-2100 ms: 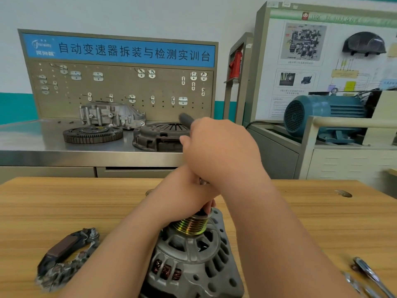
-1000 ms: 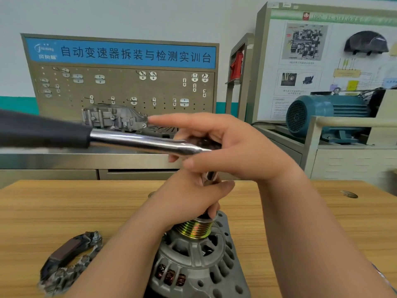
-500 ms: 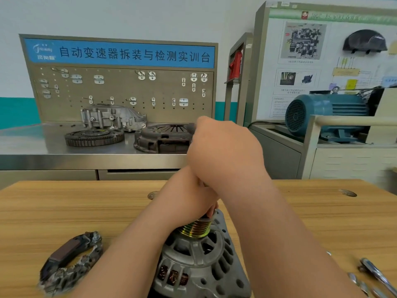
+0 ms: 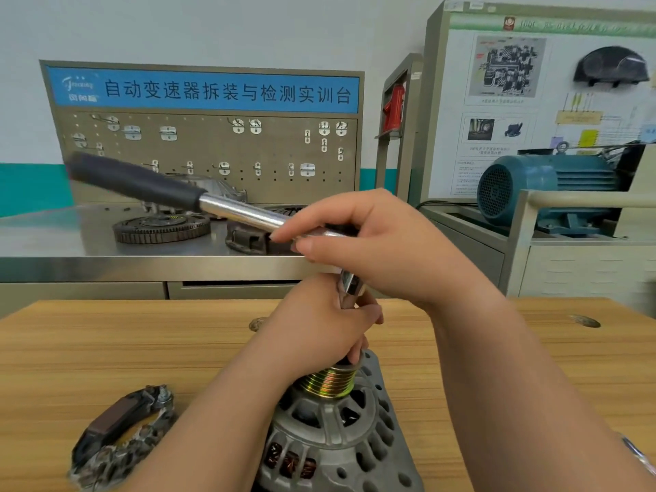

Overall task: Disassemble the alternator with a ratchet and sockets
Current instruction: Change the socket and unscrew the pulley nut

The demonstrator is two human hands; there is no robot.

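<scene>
The grey alternator (image 4: 337, 442) stands upright on the wooden table (image 4: 106, 349), its brass-coloured ribbed pulley (image 4: 328, 381) on top. My left hand (image 4: 319, 332) is wrapped around the socket (image 4: 349, 287) that stands on the pulley. The ratchet (image 4: 198, 200) sits on that socket, its chrome shaft and black handle pointing up and to the left. My right hand (image 4: 383, 243) grips the ratchet at its head end, fingers curled over the shaft. The pulley nut is hidden under my left hand.
A removed rectifier part (image 4: 117, 435) lies on the table at the left. Chrome tools (image 4: 639, 456) show at the right edge. Behind stands a steel bench (image 4: 53, 250) with a flywheel (image 4: 161, 227), a clutch cover (image 4: 255, 236) and a pegboard; a blue motor (image 4: 539, 190) sits at the right.
The ratchet handle has swung from pointing away, hidden behind my right hand, round to the left. My left hand has stayed on the socket above the pulley.
</scene>
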